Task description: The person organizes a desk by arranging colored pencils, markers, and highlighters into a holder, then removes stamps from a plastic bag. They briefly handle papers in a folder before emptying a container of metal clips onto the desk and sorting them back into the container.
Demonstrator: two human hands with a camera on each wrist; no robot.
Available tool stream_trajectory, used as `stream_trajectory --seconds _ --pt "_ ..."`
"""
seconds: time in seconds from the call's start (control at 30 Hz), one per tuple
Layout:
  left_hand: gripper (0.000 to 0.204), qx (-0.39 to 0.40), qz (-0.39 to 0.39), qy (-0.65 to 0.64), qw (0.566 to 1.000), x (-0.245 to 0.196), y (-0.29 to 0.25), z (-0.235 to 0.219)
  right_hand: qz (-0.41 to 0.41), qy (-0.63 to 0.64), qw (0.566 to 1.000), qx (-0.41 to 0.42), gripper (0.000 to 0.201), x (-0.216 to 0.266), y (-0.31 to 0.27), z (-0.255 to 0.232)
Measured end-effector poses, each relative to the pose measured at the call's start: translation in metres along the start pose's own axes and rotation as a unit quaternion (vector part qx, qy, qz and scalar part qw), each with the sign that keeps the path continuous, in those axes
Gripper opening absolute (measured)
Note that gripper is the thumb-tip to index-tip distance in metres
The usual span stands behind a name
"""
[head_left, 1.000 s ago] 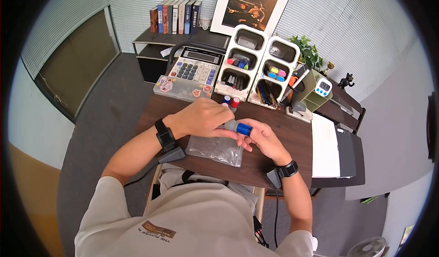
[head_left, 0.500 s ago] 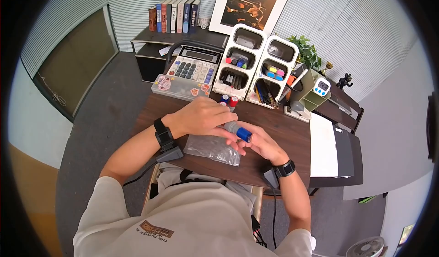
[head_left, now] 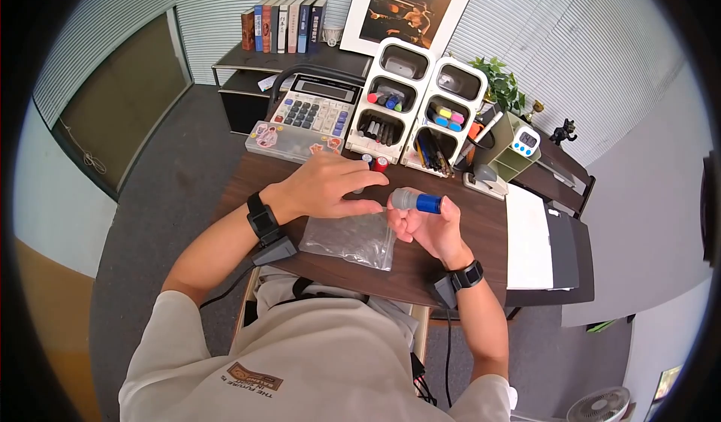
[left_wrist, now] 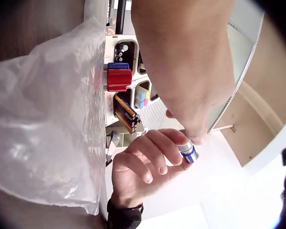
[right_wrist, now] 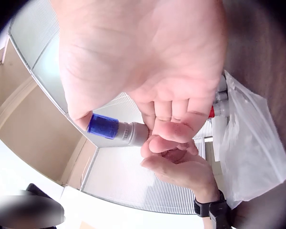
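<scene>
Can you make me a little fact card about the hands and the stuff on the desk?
Right hand: pinching a blue-and-grey tube
Left hand: close by, fingers stretched out, looks empty
See-through bag: flat on the desk
Little tops past the left hand: one red, one blue
Number machine: a calculator, behind a stickered case

Mid-frame in the head view, the bottle [head_left: 417,201] is blue and grey, above a dark brown desk [head_left: 466,230]; lower centre, a beige shirt [head_left: 315,354] bears 1 brown patch [head_left: 255,377].
</scene>
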State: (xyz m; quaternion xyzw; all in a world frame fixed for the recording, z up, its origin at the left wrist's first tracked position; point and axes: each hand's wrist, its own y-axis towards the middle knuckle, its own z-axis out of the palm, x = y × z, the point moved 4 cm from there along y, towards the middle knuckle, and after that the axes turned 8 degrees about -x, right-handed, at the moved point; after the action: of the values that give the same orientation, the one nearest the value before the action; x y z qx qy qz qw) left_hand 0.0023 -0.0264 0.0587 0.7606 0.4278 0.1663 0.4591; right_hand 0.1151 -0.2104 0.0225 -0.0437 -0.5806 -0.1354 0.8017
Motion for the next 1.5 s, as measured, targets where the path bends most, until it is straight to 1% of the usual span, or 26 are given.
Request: stream_trajectory --seconds 0.1,0.17,0.33,0.47,0.63,0.77,0.9,0.97,1.07,1.13,1.17,1.23,1.27,1.47,1.5 --pt "0.044 -0.001 0.008 0.006 1.000 -0.002 0.002 -0.001 -0.006 0.009 1.000 -0.010 0.091 -0.001 0.000 -0.002" --pt "0.043 -0.005 0.015 0.006 1.000 -0.003 0.003 -0.001 -0.013 -0.009 1.000 -0.017 0.087 -0.001 0.000 -0.003" --pt "0.039 -0.025 0.034 0.000 0.999 -0.005 0.004 0.000 -0.021 -0.027 0.999 -0.012 0.089 0.001 0.001 0.002" --pt "0.038 -0.017 0.040 0.010 0.999 -0.005 0.003 0.000 -0.020 -0.017 1.000 -0.001 0.089 0.001 0.001 0.003" --pt "0.041 0.001 0.038 0.001 0.999 -0.005 0.002 0.001 -0.021 -0.043 0.999 -0.013 0.089 0.000 0.000 -0.002" --pt "0.042 -0.003 0.044 0.001 0.999 -0.005 0.002 0.001 -0.014 -0.070 0.997 -0.015 0.090 0.005 0.000 0.004" --pt "0.046 -0.004 0.033 -0.008 0.999 -0.004 0.001 0.001 -0.011 -0.065 0.998 -0.017 0.092 0.003 0.000 0.007" --pt "0.047 -0.002 0.027 -0.014 1.000 -0.005 0.002 0.001 0.011 -0.068 0.997 -0.018 0.092 0.001 0.000 0.007" --pt "0.051 0.012 0.016 0.002 1.000 -0.006 0.002 0.001 0.021 -0.079 0.997 -0.004 0.092 -0.001 -0.001 0.004" --pt "0.053 -0.003 0.043 0.005 0.999 -0.007 0.002 0.001 0.023 -0.078 0.997 -0.003 0.091 -0.001 -0.002 0.005" --pt "0.053 -0.003 0.043 0.005 0.999 -0.006 0.001 0.001 0.025 -0.076 0.997 -0.003 0.090 -0.001 -0.002 0.005" --pt "0.053 0.027 0.040 0.005 0.999 -0.004 -0.001 0.003 0.026 -0.080 0.996 0.000 0.088 0.000 -0.002 0.006" --pt "0.053 0.027 0.040 0.005 0.999 -0.005 -0.001 0.003 0.027 -0.083 0.996 0.004 0.087 0.000 -0.001 0.007" --pt "0.044 0.021 0.038 -0.024 0.999 -0.005 0.000 0.004 0.020 -0.102 0.995 -0.001 0.086 -0.001 0.000 0.005" --pt "0.043 0.008 0.042 -0.022 0.999 -0.006 0.001 0.003 0.020 -0.102 0.995 -0.001 0.086 -0.001 -0.001 0.004"
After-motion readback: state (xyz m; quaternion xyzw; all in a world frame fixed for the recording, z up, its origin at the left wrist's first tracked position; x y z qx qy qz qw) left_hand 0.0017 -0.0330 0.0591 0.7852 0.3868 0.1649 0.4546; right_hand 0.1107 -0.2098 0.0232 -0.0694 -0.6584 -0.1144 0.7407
